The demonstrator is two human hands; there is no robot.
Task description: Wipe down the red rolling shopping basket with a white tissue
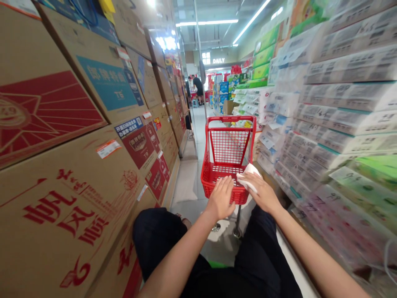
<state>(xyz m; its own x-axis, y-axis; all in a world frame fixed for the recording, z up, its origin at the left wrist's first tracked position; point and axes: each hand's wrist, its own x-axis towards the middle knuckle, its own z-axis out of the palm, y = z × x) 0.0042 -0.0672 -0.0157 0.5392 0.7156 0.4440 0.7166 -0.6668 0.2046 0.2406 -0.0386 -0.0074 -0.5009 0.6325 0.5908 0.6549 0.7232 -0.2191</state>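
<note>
A red plastic shopping cart (pixel 229 118) with a lattice basket stands in front of my knees. My left hand (pixel 221 196) lies at the near rim of its basket, fingers stretched out, with nothing visible in it. I cannot tell how firmly it touches the rim. At the basket's near right corner, my right hand (pixel 259 190) presses a folded white cloth (pixel 252 169) against the red plastic. Part of the cloth is hidden under the fingers.
Stacked cardboard cartons (pixel 80 182) wall the left side. Piles of wrapped tissue packs (pixel 341 111) rise close on the right. A tall glass panel (pixel 187 82) stands beyond the cartons. Down the aisle, a person in dark clothes (pixel 197 86) bends near a blue stool (pixel 195 102).
</note>
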